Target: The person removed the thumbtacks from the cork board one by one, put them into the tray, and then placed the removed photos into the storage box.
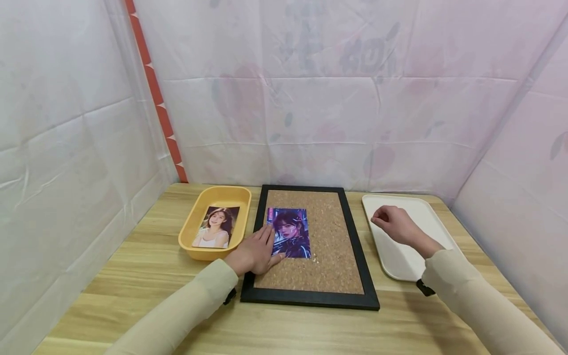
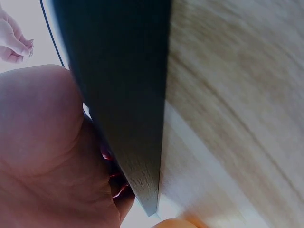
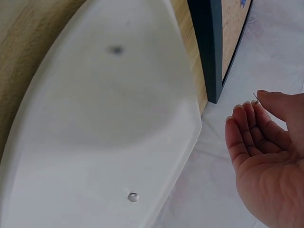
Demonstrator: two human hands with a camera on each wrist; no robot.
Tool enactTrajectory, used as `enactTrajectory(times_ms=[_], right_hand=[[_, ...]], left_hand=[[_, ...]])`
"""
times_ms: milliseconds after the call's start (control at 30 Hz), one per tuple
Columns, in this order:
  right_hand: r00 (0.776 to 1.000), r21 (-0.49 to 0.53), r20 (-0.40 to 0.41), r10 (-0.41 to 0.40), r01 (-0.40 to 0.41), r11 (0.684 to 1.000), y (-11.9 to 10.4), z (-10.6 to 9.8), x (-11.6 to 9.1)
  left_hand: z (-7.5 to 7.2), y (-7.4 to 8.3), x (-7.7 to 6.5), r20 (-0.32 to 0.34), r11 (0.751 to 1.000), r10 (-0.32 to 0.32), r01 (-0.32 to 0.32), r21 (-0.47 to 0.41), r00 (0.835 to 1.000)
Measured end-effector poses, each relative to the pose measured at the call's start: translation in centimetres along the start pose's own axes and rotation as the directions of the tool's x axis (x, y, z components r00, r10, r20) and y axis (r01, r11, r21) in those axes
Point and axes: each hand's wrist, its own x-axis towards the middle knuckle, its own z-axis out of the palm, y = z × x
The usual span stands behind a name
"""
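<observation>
My left hand (image 1: 257, 251) lies flat with extended fingers over the left edge of a purple-blue illustrated picture card (image 1: 293, 236), pressing it on a black-framed corkboard (image 1: 333, 222). In the left wrist view, the palm (image 2: 38, 142) is beside the dark frame edge (image 2: 128, 95). Above the white tray (image 1: 399, 264), my right hand (image 1: 397, 227) pinches a thumbtack (image 3: 255, 99) between thumb and index finger. Its thin point shows at the fingertips in the right wrist view; the head is mostly hidden. A silver thumbtack (image 3: 133, 196) rests on the tray.
A yellow bin (image 1: 243, 197) stands left of the corkboard with a portrait photo (image 1: 216, 227) in it. Small white bits (image 1: 315, 259) lie on the cork. Pale curtains (image 1: 310, 108) hang behind and beside the wooden table (image 1: 133, 276).
</observation>
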Motion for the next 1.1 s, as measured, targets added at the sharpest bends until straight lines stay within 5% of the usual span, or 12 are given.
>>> enactTrajectory(times_ms=[1100], right_hand=[[0.999, -0.096, 0.015, 0.041, -0.040, 0.995, 5.1, -0.1, -0.9]], left_hand=[[0.6, -0.1, 0.4, 0.027, 1.000, -0.007, 0.007, -0.008, 1.000]])
